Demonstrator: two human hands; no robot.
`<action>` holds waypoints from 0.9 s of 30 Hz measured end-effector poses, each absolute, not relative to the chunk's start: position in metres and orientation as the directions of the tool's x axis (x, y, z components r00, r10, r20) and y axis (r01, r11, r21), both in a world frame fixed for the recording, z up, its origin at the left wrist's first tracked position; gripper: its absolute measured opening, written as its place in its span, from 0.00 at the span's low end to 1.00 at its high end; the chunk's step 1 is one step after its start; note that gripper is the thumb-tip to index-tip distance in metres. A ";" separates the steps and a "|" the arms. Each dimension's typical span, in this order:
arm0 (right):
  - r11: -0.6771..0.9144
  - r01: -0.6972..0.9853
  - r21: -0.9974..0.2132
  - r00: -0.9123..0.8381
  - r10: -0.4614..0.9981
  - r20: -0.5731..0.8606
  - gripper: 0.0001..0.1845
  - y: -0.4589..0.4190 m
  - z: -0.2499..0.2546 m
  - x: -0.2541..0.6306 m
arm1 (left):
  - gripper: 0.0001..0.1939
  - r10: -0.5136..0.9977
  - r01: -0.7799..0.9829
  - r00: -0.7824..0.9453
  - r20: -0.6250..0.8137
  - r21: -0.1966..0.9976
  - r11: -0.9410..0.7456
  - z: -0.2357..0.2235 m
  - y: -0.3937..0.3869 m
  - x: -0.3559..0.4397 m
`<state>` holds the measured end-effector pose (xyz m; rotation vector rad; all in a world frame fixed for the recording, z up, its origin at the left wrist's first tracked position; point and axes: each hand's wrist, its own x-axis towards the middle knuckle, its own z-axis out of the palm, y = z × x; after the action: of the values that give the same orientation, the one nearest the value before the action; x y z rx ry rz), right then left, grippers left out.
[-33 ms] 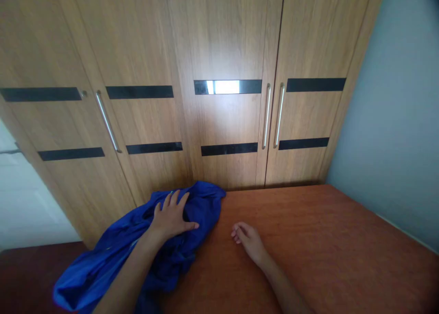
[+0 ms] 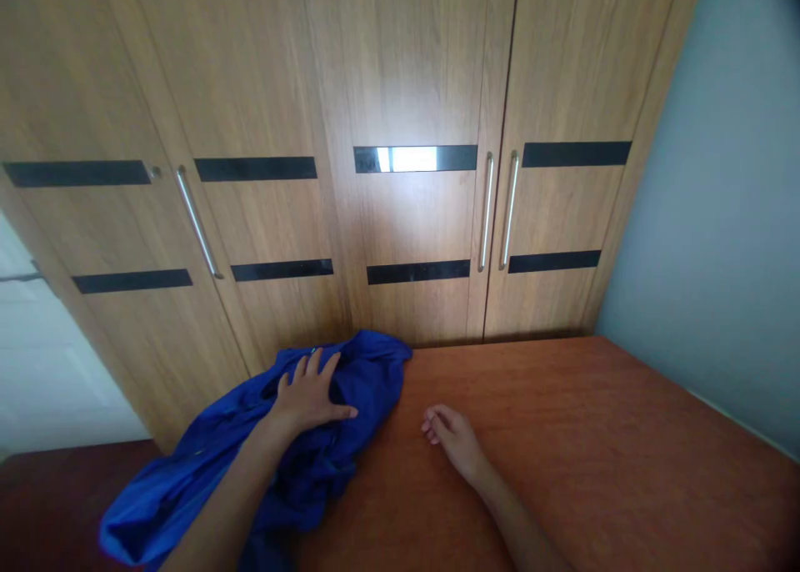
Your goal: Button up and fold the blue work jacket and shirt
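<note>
A crumpled blue garment (image 2: 368,372) lies on the left part of a reddish-brown surface (image 2: 593,439) and hangs over its left edge. My left hand (image 2: 309,397) rests flat on top of the garment, fingers spread and open, pressing on the cloth. My right hand (image 2: 451,434) lies on the bare surface just right of the garment, not touching it. Its fingers are loosely curled under, and nothing shows in them.
A tall wooden wardrobe (image 2: 412,72) with black stripes stands right behind the surface, its doors closed. Metal handles (image 2: 487,212) run down the doors. A grey-blue wall (image 2: 731,222) borders the right side. Dark floor (image 2: 43,505) shows at the lower left.
My left hand and forearm have edged very slightly to the left on the garment. The right hand has stayed put.
</note>
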<state>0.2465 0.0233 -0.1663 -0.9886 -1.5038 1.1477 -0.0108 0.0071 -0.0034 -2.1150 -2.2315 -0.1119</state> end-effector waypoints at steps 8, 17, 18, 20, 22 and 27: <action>0.257 0.067 -0.964 -0.224 0.945 0.237 0.12 0.028 -0.173 0.246 | 0.41 0.997 0.997 -0.001 0.076 0.073 -0.004 -0.041 0.038 -0.038; 0.266 0.049 -0.963 -0.221 0.943 0.249 0.14 0.026 -0.169 0.246 | 0.23 0.955 0.972 -0.094 0.283 0.234 0.026 -0.032 0.040 -0.047; 0.256 0.040 -0.966 -0.220 0.945 0.241 0.14 0.025 -0.168 0.246 | 0.23 0.944 0.966 -0.107 0.311 0.257 0.025 -0.027 0.039 -0.049; 0.222 0.005 -0.975 -0.209 0.954 0.216 0.16 0.025 -0.165 0.246 | 0.22 0.905 0.930 -0.153 0.397 0.367 -0.004 -0.013 0.036 -0.050; 0.181 -0.039 -0.983 -0.190 0.964 0.185 0.18 0.024 -0.163 0.245 | 0.20 0.838 0.826 -0.238 0.492 0.556 -0.092 0.006 0.030 -0.045; 0.120 -0.182 -0.976 -0.159 0.976 0.149 0.23 0.022 -0.155 0.249 | 0.19 0.720 0.361 -0.482 0.498 0.862 -0.355 0.072 0.010 -0.007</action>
<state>0.2488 0.0222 -0.1545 -0.8962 -1.2642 1.3070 -0.0067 0.0097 0.0716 -1.6893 -1.9007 -2.2780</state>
